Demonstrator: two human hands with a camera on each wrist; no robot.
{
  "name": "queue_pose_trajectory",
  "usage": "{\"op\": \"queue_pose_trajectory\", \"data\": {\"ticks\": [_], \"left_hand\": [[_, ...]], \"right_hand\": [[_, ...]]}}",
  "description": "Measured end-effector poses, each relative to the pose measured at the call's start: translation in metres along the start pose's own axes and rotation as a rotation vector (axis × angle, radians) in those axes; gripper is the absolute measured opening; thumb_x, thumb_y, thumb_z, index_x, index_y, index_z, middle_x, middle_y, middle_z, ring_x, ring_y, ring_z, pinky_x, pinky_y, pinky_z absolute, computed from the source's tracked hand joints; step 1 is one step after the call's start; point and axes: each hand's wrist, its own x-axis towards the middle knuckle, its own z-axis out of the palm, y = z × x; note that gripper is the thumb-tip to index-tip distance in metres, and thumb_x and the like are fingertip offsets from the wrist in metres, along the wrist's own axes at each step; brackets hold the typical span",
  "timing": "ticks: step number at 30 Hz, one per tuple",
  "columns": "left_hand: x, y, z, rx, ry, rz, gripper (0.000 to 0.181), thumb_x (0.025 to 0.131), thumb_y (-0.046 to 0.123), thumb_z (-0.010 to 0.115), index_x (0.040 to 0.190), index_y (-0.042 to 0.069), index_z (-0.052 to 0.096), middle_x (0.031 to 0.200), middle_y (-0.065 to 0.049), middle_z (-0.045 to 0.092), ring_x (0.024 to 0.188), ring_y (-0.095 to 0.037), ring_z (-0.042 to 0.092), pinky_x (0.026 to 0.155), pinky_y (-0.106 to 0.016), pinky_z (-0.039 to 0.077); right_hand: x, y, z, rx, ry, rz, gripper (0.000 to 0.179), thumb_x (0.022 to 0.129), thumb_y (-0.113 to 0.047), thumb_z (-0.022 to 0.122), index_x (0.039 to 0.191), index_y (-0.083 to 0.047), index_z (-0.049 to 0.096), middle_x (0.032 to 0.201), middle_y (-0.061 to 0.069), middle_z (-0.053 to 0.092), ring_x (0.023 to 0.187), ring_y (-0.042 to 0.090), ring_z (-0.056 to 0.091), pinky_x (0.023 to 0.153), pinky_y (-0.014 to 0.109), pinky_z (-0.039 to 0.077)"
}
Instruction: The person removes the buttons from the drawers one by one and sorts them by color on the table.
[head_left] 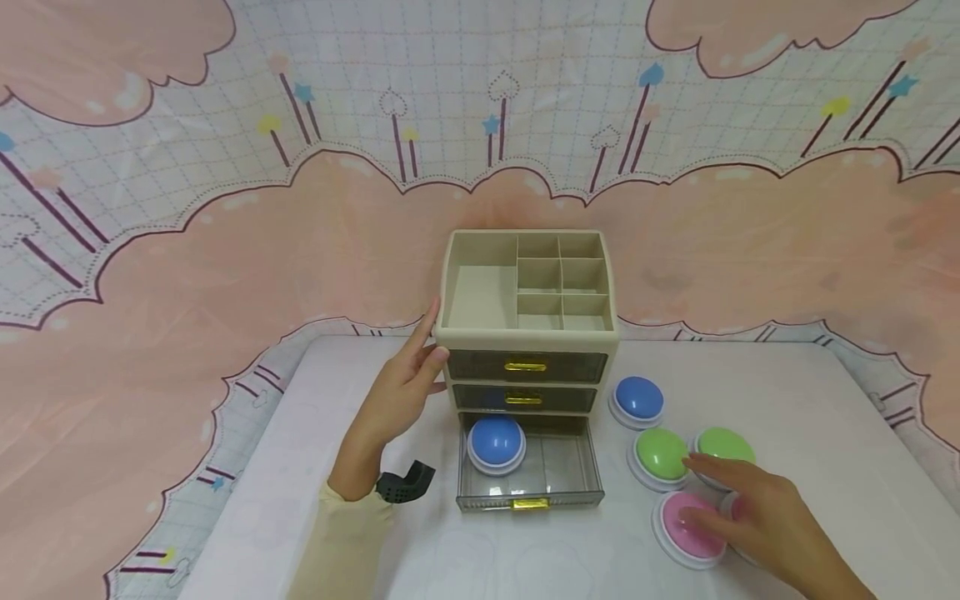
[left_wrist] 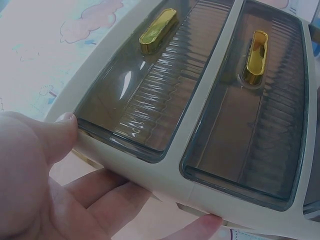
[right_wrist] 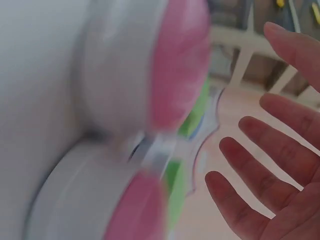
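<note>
A cream drawer organizer [head_left: 528, 335] stands mid-table, its bottom drawer [head_left: 562, 462] pulled out with a blue dome button [head_left: 496, 441] at the left inside. My left hand [head_left: 393, 396] rests on the organizer's left side, fingers extended; in the left wrist view the thumb [left_wrist: 62, 132] touches the front edge beside the upper drawer. My right hand [head_left: 780, 512] hovers with spread fingers over a pink button [head_left: 697, 531] and a green button [head_left: 725, 446]. The right wrist view shows that palm [right_wrist: 295, 220] holding nothing. Another pink button is mostly hidden beneath the hand.
A second green button [head_left: 662, 454] and a blue button [head_left: 639, 397] sit on the white table right of the organizer. The two upper drawers [head_left: 480, 367] are closed, with gold handles. Compartments divide the organizer's top. A patterned cloth [head_left: 750, 242] hangs behind.
</note>
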Motion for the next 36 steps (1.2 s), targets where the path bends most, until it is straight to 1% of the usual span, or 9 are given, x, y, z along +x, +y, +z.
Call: {"op": "queue_pose_trajectory", "data": {"ticks": [1,3,5,6,10,15,22,26,36], "left_hand": [[0.0,0.0,0.0,0.0,0.0,0.0,0.066,0.109,0.033,0.048,0.163,0.045,0.012,0.166,-0.003,0.033,0.144,-0.032,0.048,0.093,-0.053,0.058],[0.001,-0.001,0.0,0.004,-0.001,0.0,0.065,0.109,0.034,0.047,0.163,0.044,0.012,0.167,-0.003,0.032,0.144,-0.032,0.048,0.093,-0.053,0.058],[0.001,-0.001,0.0,0.006,0.0,0.002,0.066,0.109,0.034,0.048,0.163,0.043,0.012,0.167,-0.003,0.032,0.144,-0.032,0.048,0.093,-0.053,0.059],[0.001,0.0,0.0,0.006,0.0,0.001,0.066,0.109,0.034,0.048,0.163,0.044,0.012,0.167,-0.003,0.032,0.144,-0.032,0.048,0.093,-0.053,0.059],[0.0,0.0,0.0,0.004,0.002,-0.004,0.066,0.109,0.034,0.048,0.162,0.047,0.012,0.166,-0.003,0.032,0.144,-0.032,0.048,0.093,-0.053,0.059],[0.0,0.002,0.0,-0.002,0.0,0.001,0.066,0.109,0.033,0.048,0.162,0.048,0.011,0.167,-0.004,0.032,0.144,-0.033,0.047,0.093,-0.053,0.058],[0.0,0.002,0.0,0.004,0.0,-0.004,0.066,0.109,0.034,0.048,0.161,0.05,0.011,0.167,-0.002,0.031,0.145,-0.031,0.047,0.093,-0.053,0.059],[0.0,0.002,0.0,0.009,-0.001,0.0,0.066,0.109,0.034,0.048,0.161,0.05,0.011,0.167,-0.003,0.031,0.144,-0.032,0.048,0.093,-0.053,0.059],[-0.001,0.003,0.0,0.007,0.002,0.006,0.066,0.109,0.031,0.048,0.162,0.047,0.012,0.167,-0.006,0.032,0.144,-0.035,0.048,0.093,-0.053,0.058]], "right_hand": [[0.003,-0.005,0.001,0.001,0.044,-0.051,0.063,0.073,-0.05,0.089,0.126,-0.021,0.074,0.124,0.003,0.074,0.099,0.027,0.07,0.079,0.035,0.063],[0.008,-0.016,0.004,0.015,0.097,-0.124,0.06,0.072,-0.047,0.091,0.124,-0.021,0.074,0.123,0.001,0.075,0.111,0.031,0.07,0.085,0.043,0.062],[0.015,-0.026,0.008,0.027,0.14,-0.185,0.059,0.071,-0.044,0.092,0.122,-0.02,0.075,0.121,0.0,0.075,0.112,0.031,0.07,0.087,0.048,0.061],[0.018,-0.031,0.01,0.033,0.143,-0.198,0.06,0.071,-0.044,0.092,0.123,-0.02,0.075,0.121,0.0,0.075,0.112,0.03,0.071,0.087,0.051,0.061],[0.033,-0.051,0.017,0.029,0.191,-0.297,0.059,0.07,-0.041,0.094,0.121,-0.017,0.076,0.12,0.0,0.076,0.109,0.027,0.073,0.085,0.049,0.062],[0.049,-0.074,0.023,0.065,0.163,-0.369,0.059,0.073,-0.041,0.091,0.124,-0.017,0.075,0.123,-0.001,0.075,0.112,0.026,0.072,0.088,0.049,0.062],[0.067,-0.103,0.038,0.13,0.101,-0.422,0.06,0.076,-0.045,0.088,0.127,-0.017,0.073,0.126,0.002,0.074,0.115,0.023,0.071,0.094,0.044,0.06],[0.076,-0.117,0.049,0.186,0.083,-0.448,0.059,0.079,-0.044,0.087,0.127,-0.014,0.073,0.122,0.004,0.075,0.112,0.023,0.072,0.092,0.042,0.061],[0.097,-0.144,0.073,0.272,-0.006,-0.415,0.052,0.083,-0.04,0.085,0.126,-0.013,0.073,0.127,0.004,0.072,0.12,0.023,0.067,0.102,0.046,0.056]]}}
